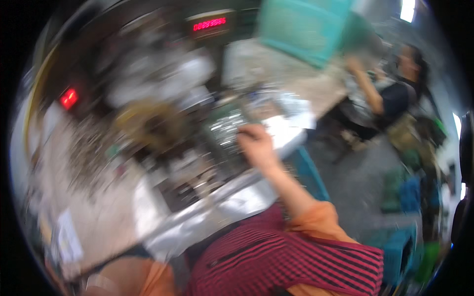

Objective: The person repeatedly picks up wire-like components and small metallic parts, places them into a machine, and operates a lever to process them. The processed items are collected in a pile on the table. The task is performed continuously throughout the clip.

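Observation:
Motion blur smears much of the view. My right hand point(256, 145) reaches in over the right edge of a dark green tray point(215, 140) that holds several small shiny metal pieces. Its fingers are curled together at the tray's edge; whatever they hold, if anything, I cannot make out. My left arm is bent low at the lower left, its bare part point(116, 276) beside the orange sleeve; the fingers there do not show clearly. A round yellowish machine part point(150, 123) stands to the left of the tray.
Loose thin metal pieces point(89, 153) lie on the left tabletop. Two red digital displays glow, one at the back point(210, 23), one at left point(69, 98). A teal crate point(303, 29) stands behind. Another person point(395, 93) sits at right. Blue-green crates point(395, 246) stand on the floor.

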A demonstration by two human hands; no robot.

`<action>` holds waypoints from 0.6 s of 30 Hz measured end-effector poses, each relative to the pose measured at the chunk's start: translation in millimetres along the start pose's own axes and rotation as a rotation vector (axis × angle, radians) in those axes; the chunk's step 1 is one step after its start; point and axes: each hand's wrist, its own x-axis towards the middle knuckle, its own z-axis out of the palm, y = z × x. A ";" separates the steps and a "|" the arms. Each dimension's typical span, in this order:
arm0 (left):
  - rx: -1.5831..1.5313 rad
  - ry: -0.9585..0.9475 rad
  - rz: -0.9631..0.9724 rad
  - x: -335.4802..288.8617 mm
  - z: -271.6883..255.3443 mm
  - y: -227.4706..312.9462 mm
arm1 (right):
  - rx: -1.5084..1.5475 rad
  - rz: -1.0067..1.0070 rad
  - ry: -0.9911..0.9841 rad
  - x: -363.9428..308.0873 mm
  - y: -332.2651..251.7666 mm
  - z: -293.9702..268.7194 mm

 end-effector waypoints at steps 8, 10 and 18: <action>0.552 -1.271 0.265 -109.3 -9.3 -148.5 | 0.195 -0.242 -0.372 -4.2 -130.6 10.9; 0.525 -1.352 0.274 -138.7 -12.9 -174.6 | 0.354 -0.168 -0.381 -4.5 -123.3 29.8; 0.755 -1.073 0.051 -154.4 5.1 -203.1 | 0.773 0.083 -0.465 -6.2 -139.6 37.9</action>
